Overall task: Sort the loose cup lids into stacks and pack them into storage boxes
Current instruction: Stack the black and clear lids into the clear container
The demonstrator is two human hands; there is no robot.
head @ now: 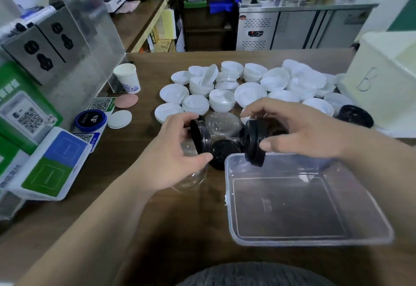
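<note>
My left hand point(177, 150) grips a small stack of black lids point(201, 137) held on edge. My right hand point(299, 128) grips a thicker stack of black lids point(255, 145), also on edge, over the far left corner of a clear plastic storage box point(337, 239). Between the two stacks a single black lid point(221, 150) lies on the wooden table. Clear lids point(221, 122) sit just behind it, and more clear ones point(193, 179) lie under my left hand. Several piles of white lids point(221, 98) cover the middle of the table.
A cream bin marked B point(382, 87) stands at the right, with a black lid point(355, 115) beside it. Paper cups point(128, 78), round coasters point(119, 119), a blue round device point(91, 120) and QR-code stands point(29, 114) fill the left side.
</note>
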